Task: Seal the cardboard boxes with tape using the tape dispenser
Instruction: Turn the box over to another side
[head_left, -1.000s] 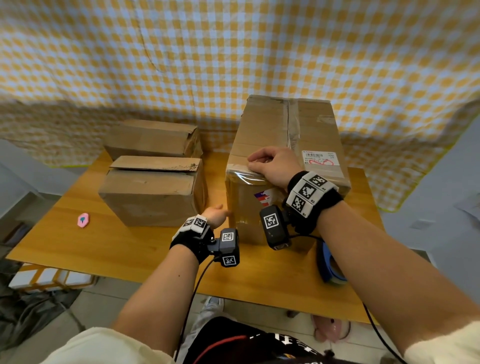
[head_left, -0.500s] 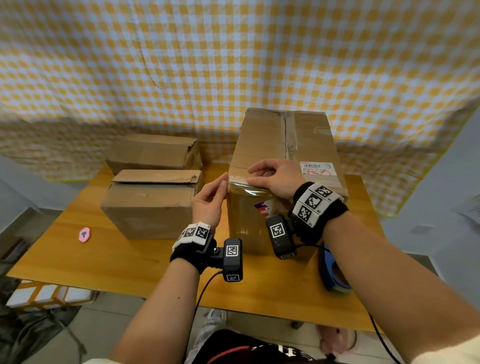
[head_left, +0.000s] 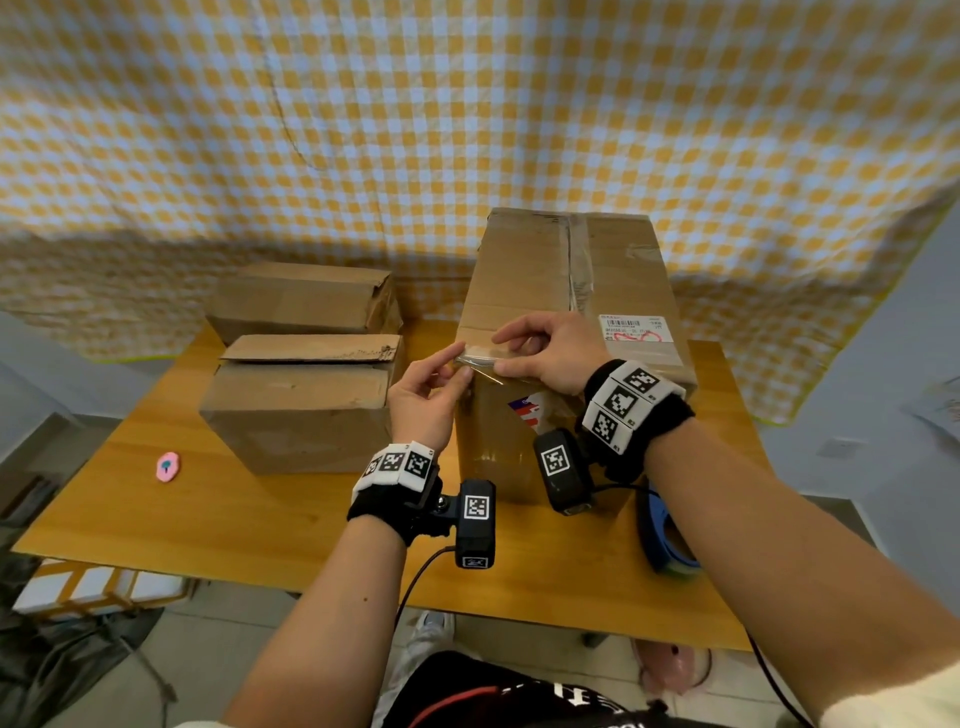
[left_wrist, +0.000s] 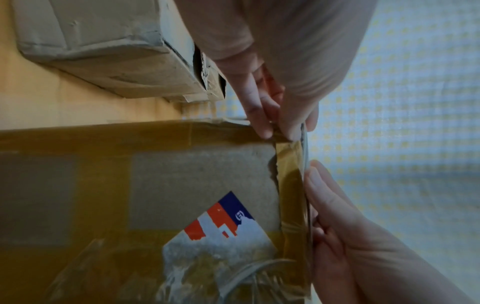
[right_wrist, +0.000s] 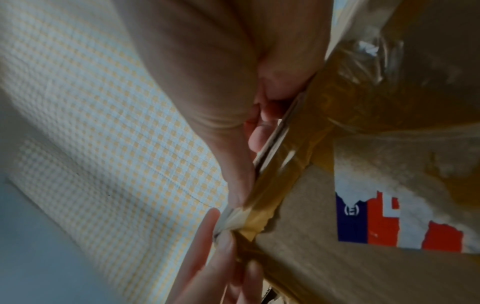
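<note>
A tall cardboard box (head_left: 524, 291) stands on the wooden table (head_left: 218, 519). A strip of clear tape (head_left: 480, 359) runs along its front top edge and stands partly lifted off it. My left hand (head_left: 461, 364) pinches the strip's end at the box's front left corner, as the left wrist view shows (left_wrist: 275, 127). My right hand (head_left: 501, 354) holds the same strip between thumb and fingers just to the right (right_wrist: 259, 139). The blue tape dispenser (head_left: 662, 540) lies on the table by the box's right front corner, partly hidden by my right forearm.
Two smaller cardboard boxes (head_left: 296, 405) (head_left: 306, 299) sit left of the tall one, the nearer with a loose top flap. A small pink object (head_left: 168, 466) lies near the table's left edge. A checked cloth (head_left: 467, 130) hangs behind.
My left hand rose from low beside the box to its front top corner and took the tape's end. My right hand uncurled from a fist on the edge into a pinch.
</note>
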